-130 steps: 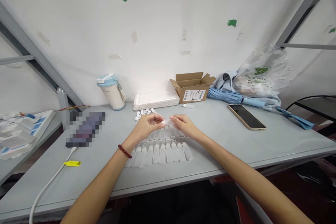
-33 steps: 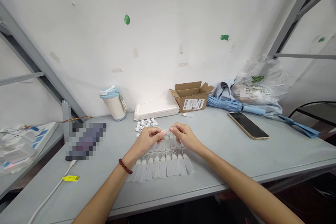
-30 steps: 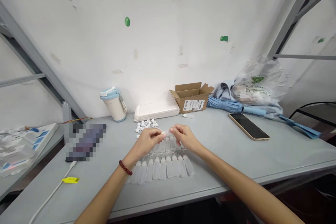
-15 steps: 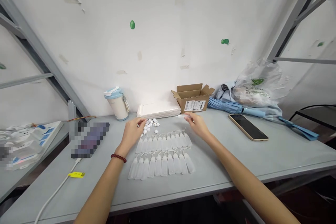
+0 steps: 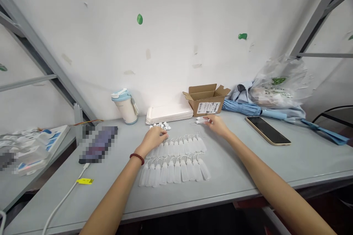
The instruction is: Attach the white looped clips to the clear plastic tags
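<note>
My right hand (image 5: pixel 217 125) is closed, thumb and fingers on a small clear plastic squeeze bottle (image 5: pixel 203 120) lying at the back of the table in front of the cardboard box. A similar white-tipped piece lies close against it. My left hand (image 5: pixel 153 140) hovers over the left end of the back bottle row, fingertips drawn together; whatever they hold is too small to make out. Just behind it lies a pile of small white caps (image 5: pixel 164 126). Two rows of translucent bottles with thin white tubes lie flat: a back row (image 5: pixel 181 147) and a front row (image 5: pixel 171 172).
A stack of white trays (image 5: pixel 169 114) and an open cardboard box (image 5: pixel 209 106) stand by the wall. A cream and blue cup (image 5: pixel 127 110) is to the left. A phone (image 5: pixel 267 130), a blue umbrella (image 5: pixel 242 107) and a plastic bag (image 5: pixel 278 88) lie right; a blurred-out device (image 5: pixel 99 145) lies left.
My hands, earlier together over the bottles, have parted. My right hand has carried a bottle to the back near the box. My left went to the caps, then drew back toward the rows.
</note>
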`<state>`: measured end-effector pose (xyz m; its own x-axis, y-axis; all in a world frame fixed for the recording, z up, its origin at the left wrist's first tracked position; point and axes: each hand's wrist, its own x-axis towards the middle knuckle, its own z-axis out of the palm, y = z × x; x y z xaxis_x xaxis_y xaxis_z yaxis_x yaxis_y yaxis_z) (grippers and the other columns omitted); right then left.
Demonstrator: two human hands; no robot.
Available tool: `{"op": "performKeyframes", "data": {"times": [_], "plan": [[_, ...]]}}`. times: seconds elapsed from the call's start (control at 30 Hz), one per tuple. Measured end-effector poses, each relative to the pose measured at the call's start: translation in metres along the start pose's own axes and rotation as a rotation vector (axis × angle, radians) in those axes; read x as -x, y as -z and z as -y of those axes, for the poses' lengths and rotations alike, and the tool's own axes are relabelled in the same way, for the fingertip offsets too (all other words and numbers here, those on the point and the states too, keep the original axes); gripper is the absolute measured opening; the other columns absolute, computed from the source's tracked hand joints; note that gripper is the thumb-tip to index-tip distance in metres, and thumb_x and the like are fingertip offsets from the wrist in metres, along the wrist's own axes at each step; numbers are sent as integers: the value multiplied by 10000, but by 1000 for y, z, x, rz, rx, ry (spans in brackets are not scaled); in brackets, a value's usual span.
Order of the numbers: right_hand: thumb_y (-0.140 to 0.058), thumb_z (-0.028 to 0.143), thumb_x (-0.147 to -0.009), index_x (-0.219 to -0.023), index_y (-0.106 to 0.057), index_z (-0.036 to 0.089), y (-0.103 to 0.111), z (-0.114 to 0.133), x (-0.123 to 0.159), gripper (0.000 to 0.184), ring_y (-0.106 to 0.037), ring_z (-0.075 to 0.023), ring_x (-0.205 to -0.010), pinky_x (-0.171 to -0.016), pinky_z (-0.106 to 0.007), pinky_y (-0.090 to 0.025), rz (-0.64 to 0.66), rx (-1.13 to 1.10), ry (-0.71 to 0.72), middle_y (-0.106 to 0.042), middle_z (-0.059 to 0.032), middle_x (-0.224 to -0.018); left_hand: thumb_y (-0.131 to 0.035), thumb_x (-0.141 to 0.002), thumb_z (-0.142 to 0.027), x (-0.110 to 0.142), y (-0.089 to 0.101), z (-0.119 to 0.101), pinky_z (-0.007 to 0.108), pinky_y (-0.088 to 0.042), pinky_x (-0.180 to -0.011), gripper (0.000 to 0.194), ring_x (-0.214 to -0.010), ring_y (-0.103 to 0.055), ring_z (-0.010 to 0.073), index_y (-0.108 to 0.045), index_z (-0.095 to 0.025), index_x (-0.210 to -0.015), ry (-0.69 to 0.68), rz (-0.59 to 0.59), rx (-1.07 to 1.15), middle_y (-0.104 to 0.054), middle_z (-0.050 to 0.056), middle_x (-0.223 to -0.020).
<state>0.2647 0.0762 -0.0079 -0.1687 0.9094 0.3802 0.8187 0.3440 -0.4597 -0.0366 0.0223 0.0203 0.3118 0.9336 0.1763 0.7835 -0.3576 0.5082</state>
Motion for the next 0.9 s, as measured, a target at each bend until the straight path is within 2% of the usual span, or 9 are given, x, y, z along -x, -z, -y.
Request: {"op": "performKeyframes", "data": {"times": [0.2,0.37,0.47,0.6,0.77,0.9], "plan": [[-568,149,-771,-993,-638,133,-9,-1,-1,232,-591,-168,-748,-744,-270,-428,-21,-3,-36,-655,-102,-1019,-517,-754,-272,-3,-6,-3,292,-391,-678,220,-749,-565,214,-673,-204,-614,-16,26,-153,-655,49,-696],[-586,217,-790,-966,-634,136,-4,-1,0,199,-583,-169,-759,-721,-265,-413,-40,66,-119,-625,-111,-1033,-511,-756,-273,-2,-9,-5,311,-399,-701,215,-798,-567,228,-679,-196,-645,-1,18,-143,-678,60,-777],[-595,341,-799,-985,-615,121,1,0,1,289,-584,-195,-796,-704,-276,-415,-74,114,-213,-595,-135,-1055,-519,-749,-300,-1,-8,-5,309,-410,-711,215,-767,-571,208,-702,-189,-729,16,-39,-53,-698,57,-842],[-573,465,-797,-1053,-581,94,1,0,4,451,-578,-254,-887,-684,-292,-415,-8,177,-304,-576,-177,-1046,-523,-752,-370,1,-3,-7,293,-418,-669,278,-693,-555,183,-717,-179,-809,79,-158,75,-710,49,-860],[-617,416,-782,-1146,-555,83,-10,-2,3,498,-568,-254,-932,-755,-286,-417,19,153,-212,-579,-183,-1059,-567,-720,-443,1,5,-4,279,-406,-639,343,-702,-564,187,-726,-155,-817,162,-253,219,-710,57,-799],[-621,338,-792,-1168,-569,93,-16,-5,-1,453,-551,-246,-960,-831,-293,-406,52,133,-137,-575,-173,-1067,-599,-683,-476,1,7,-3,267,-401,-598,405,-638,-550,172,-729,-133,-853,226,-292,309,-698,62,-737]]}}
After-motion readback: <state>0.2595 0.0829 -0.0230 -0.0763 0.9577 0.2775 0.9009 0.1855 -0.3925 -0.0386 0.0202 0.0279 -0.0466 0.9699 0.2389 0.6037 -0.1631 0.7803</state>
